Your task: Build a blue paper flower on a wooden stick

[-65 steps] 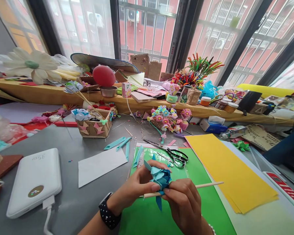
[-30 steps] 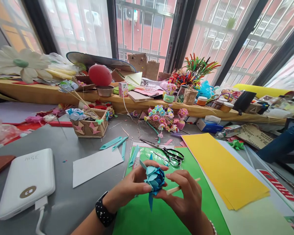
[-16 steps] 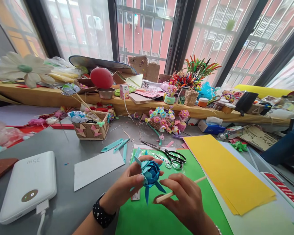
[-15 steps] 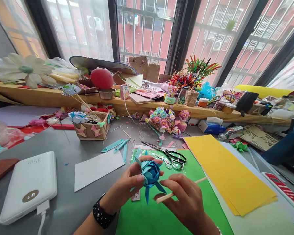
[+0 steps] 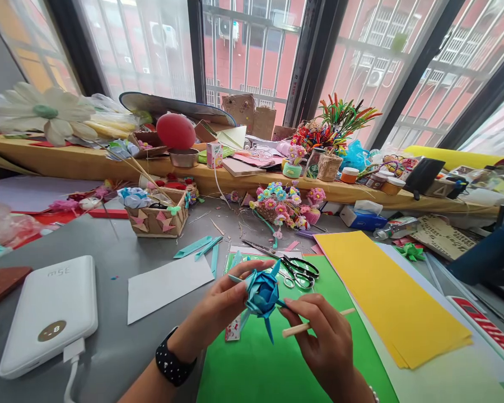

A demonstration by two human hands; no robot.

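Note:
A blue folded-paper flower [image 5: 264,292] with pointed strips sticking out is held up over the green paper [image 5: 239,372]. My left hand [image 5: 227,296] is closed around its left side, thumb in front and fingers behind. Between thumb and index finger, my right hand [image 5: 321,333] pinches one of the strips at the flower's right. A pale wooden stick [image 5: 297,330] lies across the same hand, tucked under its fingers. Just behind the flower are black-handled scissors [image 5: 300,273] and a small silver-handled pair [image 5: 287,280].
Yellow paper sheets [image 5: 386,296] lie right. White paper [image 5: 168,288] and light-blue folded strips [image 5: 199,247] lie left, near a white power bank [image 5: 52,319]. A cardboard basket [image 5: 159,218] and crocheted flowers [image 5: 279,207] stand behind, below a cluttered ledge [image 5: 252,182].
The flower has turned in my left hand, its strips pointing differently. My right hand has shifted slightly right and now pinches a strip, the stick still in it.

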